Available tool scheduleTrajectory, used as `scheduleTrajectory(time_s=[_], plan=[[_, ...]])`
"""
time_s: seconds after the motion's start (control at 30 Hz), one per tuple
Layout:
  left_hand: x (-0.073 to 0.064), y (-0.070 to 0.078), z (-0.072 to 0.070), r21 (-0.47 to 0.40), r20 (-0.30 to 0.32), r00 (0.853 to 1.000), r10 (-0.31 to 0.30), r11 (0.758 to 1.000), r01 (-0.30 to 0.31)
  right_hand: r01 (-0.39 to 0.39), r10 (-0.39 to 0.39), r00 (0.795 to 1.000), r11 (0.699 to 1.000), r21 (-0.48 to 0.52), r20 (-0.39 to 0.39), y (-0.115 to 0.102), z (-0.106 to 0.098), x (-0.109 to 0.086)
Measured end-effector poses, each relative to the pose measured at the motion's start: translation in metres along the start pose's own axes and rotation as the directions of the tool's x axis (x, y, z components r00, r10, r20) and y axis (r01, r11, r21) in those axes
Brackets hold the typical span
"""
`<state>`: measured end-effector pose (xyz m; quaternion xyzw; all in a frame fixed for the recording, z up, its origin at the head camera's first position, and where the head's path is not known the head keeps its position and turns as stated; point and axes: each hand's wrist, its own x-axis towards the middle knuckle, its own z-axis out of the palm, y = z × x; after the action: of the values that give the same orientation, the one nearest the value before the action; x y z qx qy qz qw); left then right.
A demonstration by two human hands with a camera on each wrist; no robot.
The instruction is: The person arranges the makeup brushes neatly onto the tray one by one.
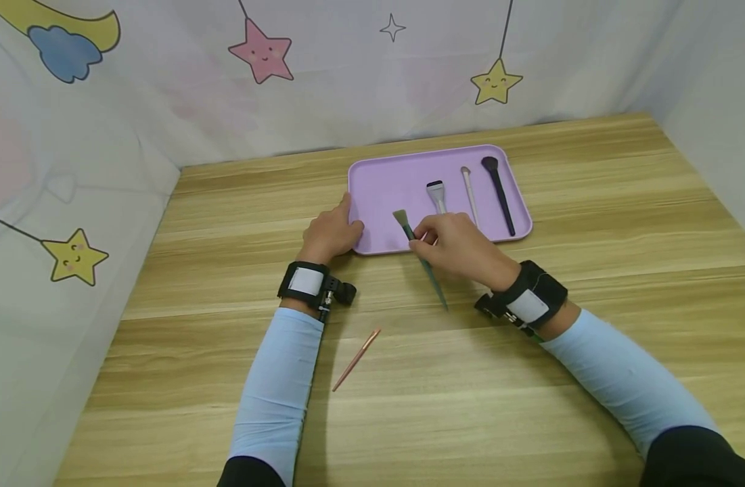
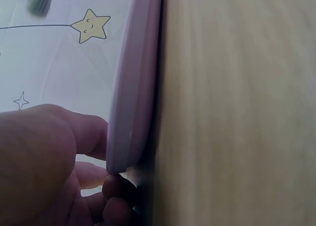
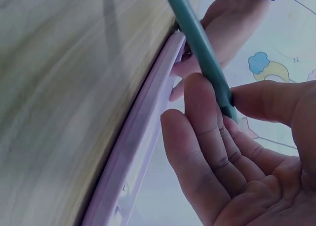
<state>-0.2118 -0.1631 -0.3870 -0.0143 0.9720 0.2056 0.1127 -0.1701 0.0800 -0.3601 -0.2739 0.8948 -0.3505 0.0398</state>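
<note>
My right hand (image 1: 460,249) pinches a green makeup brush (image 1: 434,279) between thumb and fingertips, over the near edge of a lilac tray (image 1: 381,186). The brush's pale green bristles point up and left, above the tray; its handle slants back toward me past the rim. In the right wrist view, the thumb presses the green handle (image 3: 196,41) against the fingers. My left hand (image 1: 329,233) grips the tray's left end, thumb over the rim and the other fingers at the outer side, as the left wrist view shows at the tray wall (image 2: 131,102).
Inside the tray lie a flat brush with a dark tip (image 1: 436,195), a thin white brush (image 1: 469,191) and a black brush (image 1: 499,196). A slim rose-gold brush (image 1: 356,360) rests on the wooden table (image 1: 226,257) between my forearms. A white printed curtain (image 1: 348,88) stands behind the table.
</note>
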Motion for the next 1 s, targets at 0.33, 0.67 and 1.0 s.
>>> scheduleTrajectory(time_s=[0.33,0.67,1.0], plan=[[-0.0004,-0.0014,-0.0033,-0.005,-0.005,1.0,-0.005,1.0,0.005,-0.02,0.02,1.0,0.999,0.038,0.015,-0.0003,-0.0046,0.004],[-0.0008,-0.0019,-0.0048,-0.011,-0.001,1.0,-0.012,1.0,0.012,0.003,-0.003,1.0,0.999,0.054,0.001,0.0017,-0.0063,0.0055],[0.0003,-0.0021,0.0008,-0.01,-0.003,1.0,-0.006,1.0,0.006,-0.006,0.006,1.0,0.998,0.064,-0.003,0.002,-0.0066,0.008]])
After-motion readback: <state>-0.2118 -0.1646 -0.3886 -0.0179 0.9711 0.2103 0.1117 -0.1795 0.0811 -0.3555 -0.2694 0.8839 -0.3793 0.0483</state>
